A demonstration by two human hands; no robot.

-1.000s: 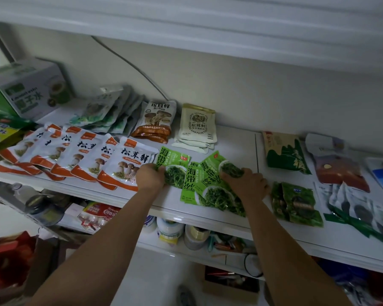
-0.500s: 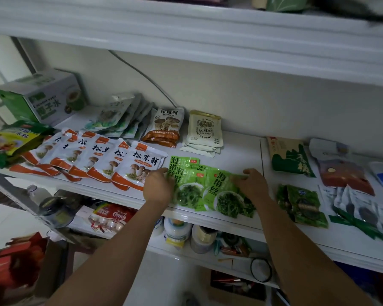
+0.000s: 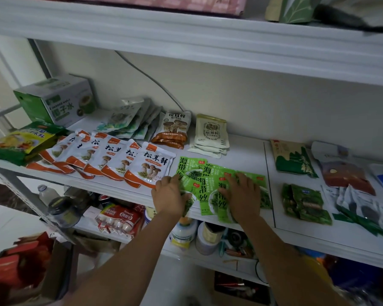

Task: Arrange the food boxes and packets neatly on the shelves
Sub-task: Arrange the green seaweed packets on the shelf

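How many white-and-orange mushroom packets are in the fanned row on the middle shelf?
6 mushroom packets show, overlapping in one row from the yellow-green bag to just left of the left hand. Orange edges under the left end suggest more may be hidden.

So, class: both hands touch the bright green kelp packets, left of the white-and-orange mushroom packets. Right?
No: the head view shows the bright green kelp packets right of the white-and-orange mushroom packets. The left hand and right hand do touch them.
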